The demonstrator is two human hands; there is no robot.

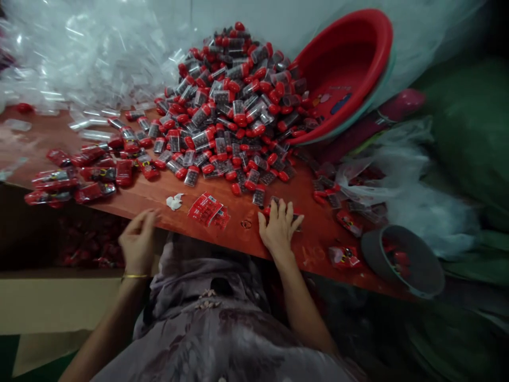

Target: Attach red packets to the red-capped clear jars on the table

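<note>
My right hand (277,227) lies on the red-brown table (234,209) with its fingers spread, over one or two small clear containers with red caps. My left hand (139,236) hangs at the table's front edge, fingers curled together; what they hold, if anything, is too small to make out. Between the hands lie red printed cards (207,209) and a crumpled white scrap (174,201). Beyond them rises a large pile of red-capped containers (238,111) with dark contents. Several red wrapped packets (93,172) are gathered on the left.
A red basin (350,69) leans at the back right beside the pile. Clear plastic pieces (87,48) are heaped at the back left. At the right stand a grey round bowl (417,265) and plastic bags (413,196). An open box (59,302) sits below the table's left edge.
</note>
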